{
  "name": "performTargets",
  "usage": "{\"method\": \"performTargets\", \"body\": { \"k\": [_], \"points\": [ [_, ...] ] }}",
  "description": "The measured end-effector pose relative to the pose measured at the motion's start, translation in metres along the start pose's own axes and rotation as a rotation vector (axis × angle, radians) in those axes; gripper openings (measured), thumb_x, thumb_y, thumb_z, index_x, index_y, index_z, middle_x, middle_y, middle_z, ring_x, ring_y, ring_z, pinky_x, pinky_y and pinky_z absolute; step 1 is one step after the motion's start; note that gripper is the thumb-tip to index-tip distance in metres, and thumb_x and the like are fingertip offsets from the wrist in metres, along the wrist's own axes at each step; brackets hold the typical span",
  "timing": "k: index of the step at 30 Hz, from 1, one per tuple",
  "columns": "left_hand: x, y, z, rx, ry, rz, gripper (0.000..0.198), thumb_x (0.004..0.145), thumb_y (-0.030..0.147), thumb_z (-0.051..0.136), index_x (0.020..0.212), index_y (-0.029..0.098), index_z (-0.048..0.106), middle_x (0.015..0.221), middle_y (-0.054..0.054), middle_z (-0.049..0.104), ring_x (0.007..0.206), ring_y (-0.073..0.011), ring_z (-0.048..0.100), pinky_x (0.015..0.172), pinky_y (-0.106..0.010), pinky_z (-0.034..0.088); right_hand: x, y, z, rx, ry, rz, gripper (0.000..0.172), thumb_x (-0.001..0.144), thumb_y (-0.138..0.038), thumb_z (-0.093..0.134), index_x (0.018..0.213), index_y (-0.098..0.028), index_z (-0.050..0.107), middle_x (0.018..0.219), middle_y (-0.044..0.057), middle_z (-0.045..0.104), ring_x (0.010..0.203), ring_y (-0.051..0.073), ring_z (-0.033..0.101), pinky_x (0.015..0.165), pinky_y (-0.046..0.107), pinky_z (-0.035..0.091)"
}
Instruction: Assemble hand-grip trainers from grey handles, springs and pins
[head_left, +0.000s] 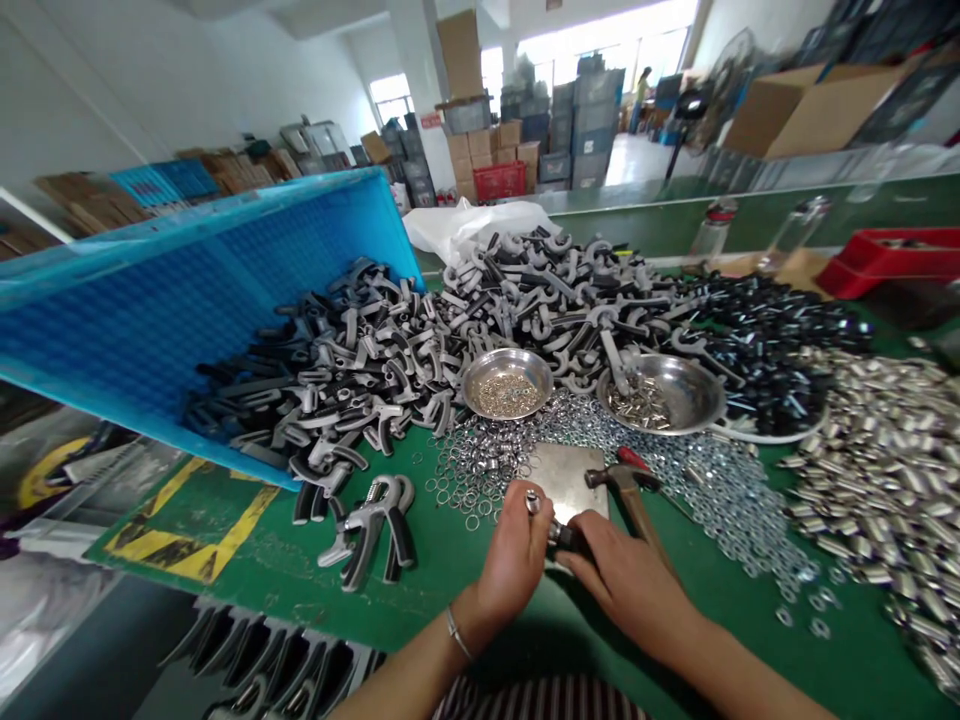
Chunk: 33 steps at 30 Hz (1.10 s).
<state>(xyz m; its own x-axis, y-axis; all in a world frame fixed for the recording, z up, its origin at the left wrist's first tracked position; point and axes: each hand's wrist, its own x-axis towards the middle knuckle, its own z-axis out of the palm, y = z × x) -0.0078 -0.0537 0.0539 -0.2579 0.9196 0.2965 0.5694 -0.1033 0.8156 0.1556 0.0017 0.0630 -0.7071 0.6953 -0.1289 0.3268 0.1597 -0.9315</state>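
Observation:
My left hand (514,545), fingers curled, grips a shiny metal cylinder (533,501). Close beside it, my right hand (626,575) pinches a small black-ended metal part (562,535), which meets the left fingers. Whether the two pieces are joined is hidden by the fingers. Both hands are just over the near edge of a flat steel plate (574,478). A hammer (634,500) lies right of the plate, beside a red-handled screwdriver (637,460). Loose metal rings (472,480) spread out at the plate's left.
A tipped blue crate (225,290) spills grey-and-black handles (390,350) over the green table. Two steel bowls (508,410) (705,395) hold small parts. Nuts (739,530), metal sleeves (885,460) and black parts (772,340) lie right. A red bin (892,255) stands behind.

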Motion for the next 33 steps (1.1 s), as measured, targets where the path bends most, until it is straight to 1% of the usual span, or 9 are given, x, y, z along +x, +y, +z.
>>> {"method": "performTargets", "body": {
  "k": [2,6,10,15,19,22,24,28,33],
  "points": [
    [0.002,0.002,0.001,0.013,-0.02,-0.017,0.015,0.102,0.024,0.035,0.097,0.019,0.048,0.097,-0.008,0.054,0.093,-0.0194,0.053,0.089,-0.037,0.046,-0.001,0.001,0.0,0.001,0.011,-0.013,0.042,0.093,-0.062,0.048,0.083,-0.021,0.051,0.076,0.002,0.058,0.069,0.017,0.055,0.063,0.028,0.044],
    [0.004,0.005,0.001,-0.002,-0.138,0.104,0.013,0.1,0.024,0.039,0.093,0.019,0.048,0.098,-0.008,0.053,0.094,-0.0194,0.053,0.088,-0.035,0.046,-0.005,0.001,0.002,0.256,-0.247,0.141,0.049,0.101,-0.06,0.019,0.086,-0.022,0.048,0.061,-0.004,0.051,0.044,0.012,0.044,0.047,0.025,0.038],
    [0.006,0.008,0.005,0.012,-0.056,0.013,0.014,0.101,0.024,0.036,0.096,0.019,0.049,0.095,-0.007,0.054,0.092,-0.0193,0.053,0.088,-0.036,0.045,-0.007,-0.001,-0.001,-0.031,0.046,0.016,0.042,0.092,-0.063,0.048,0.083,-0.021,0.052,0.08,0.005,0.062,0.07,0.018,0.058,0.062,0.027,0.043],
    [0.007,0.01,0.007,0.013,-0.173,0.105,0.014,0.1,0.024,0.039,0.093,0.019,0.05,0.096,-0.007,0.054,0.092,-0.0193,0.053,0.087,-0.035,0.045,-0.01,-0.001,-0.002,0.407,-0.283,0.218,0.053,0.097,-0.067,0.022,0.088,-0.022,0.049,0.06,-0.003,0.057,0.036,0.01,0.039,0.037,0.022,0.034],
    [0.01,0.011,0.007,0.026,-0.13,0.065,0.017,0.101,0.027,0.036,0.096,0.018,0.05,0.094,-0.007,0.054,0.091,-0.0198,0.053,0.088,-0.036,0.045,-0.011,0.003,-0.003,0.18,-0.049,0.098,0.044,0.094,-0.063,0.044,0.085,-0.021,0.052,0.07,0.001,0.063,0.048,0.01,0.053,0.043,0.02,0.036],
    [0.018,0.011,0.012,0.095,-0.224,0.071,0.018,0.102,0.028,0.035,0.097,0.018,0.05,0.095,-0.007,0.055,0.091,-0.0203,0.054,0.087,-0.037,0.046,-0.008,0.009,-0.006,0.169,-0.147,0.157,0.045,0.1,-0.059,0.029,0.087,-0.022,0.051,0.059,-0.002,0.061,0.039,0.011,0.047,0.04,0.022,0.036],
    [0.029,0.007,0.017,0.191,-0.31,0.067,0.018,0.101,0.028,0.036,0.1,0.018,0.051,0.097,-0.007,0.055,0.091,-0.0208,0.055,0.087,-0.038,0.046,-0.007,0.014,-0.014,0.028,-0.14,0.124,0.041,0.102,-0.053,0.029,0.091,-0.022,0.055,0.065,0.001,0.067,0.049,0.015,0.058,0.051,0.026,0.046],
    [0.058,-0.008,0.031,0.412,-0.401,0.133,0.014,0.097,0.025,0.044,0.094,0.017,0.055,0.098,-0.007,0.055,0.097,-0.0235,0.053,0.092,-0.042,0.044,-0.016,0.026,-0.039,-0.378,0.198,-0.027,0.027,0.099,-0.037,0.043,0.111,-0.02,0.06,0.114,0.014,0.067,0.105,0.028,0.065,0.093,0.045,0.048],
    [0.106,-0.011,0.038,0.601,-0.399,0.185,0.019,0.087,0.032,0.063,0.096,0.016,0.061,0.104,-0.009,0.055,0.1,-0.0273,0.051,0.091,-0.045,0.042,-0.054,0.065,-0.048,-0.509,0.404,-0.012,0.032,0.096,-0.036,0.048,0.124,-0.021,0.054,0.119,0.013,0.064,0.111,0.029,0.063,0.096,0.045,0.051]
  ]
}}
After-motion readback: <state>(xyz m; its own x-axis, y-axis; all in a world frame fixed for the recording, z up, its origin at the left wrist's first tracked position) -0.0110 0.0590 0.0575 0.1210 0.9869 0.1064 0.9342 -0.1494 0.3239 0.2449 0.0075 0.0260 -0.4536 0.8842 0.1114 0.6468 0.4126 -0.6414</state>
